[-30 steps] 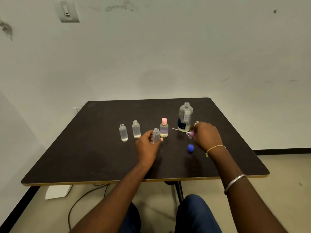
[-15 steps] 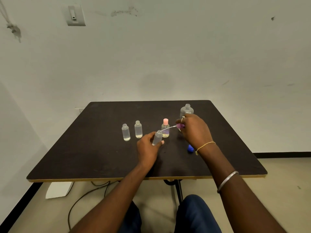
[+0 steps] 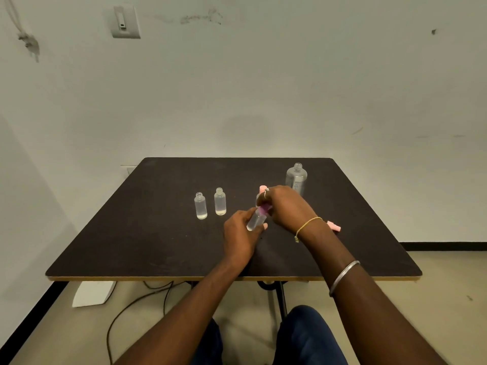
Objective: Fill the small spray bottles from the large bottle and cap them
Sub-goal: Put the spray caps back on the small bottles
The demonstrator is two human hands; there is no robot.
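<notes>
While the left hand (image 3: 238,233) grips the small spray bottle (image 3: 255,222) with its fingers (image 3: 243,215) curled around the lower body, the right hand (image 3: 286,206) pinches the purple spray cap (image 3: 264,208) at the neck of this same bottle. The bottle is tilted, with its neck toward the far right, at the middle of the bench (image 3: 158,246); I cannot tell if its bottom touches the surface. It seems to be of thin clear plastic with little liquid inside, so I judge it very light, smooth, a bit slippery, and likely to give if squeezed hard. The best place to hold it is the lower body, as now, leaving the neck free for the cap. The cap is small, so it probably needs a light pinch with the fingertips and a straight start on the thread. To the left stand two open small bottles (image 3: 200,206) (image 3: 220,202), each with a little liquid at the bottom. A pink-capped bottle (image 3: 262,188) is mostly hidden behind the right hand, the large bottle (image 3: 296,179) stands uncapped at the far right, and a pink cap (image 3: 334,226) lies beside the right wrist.
</notes>
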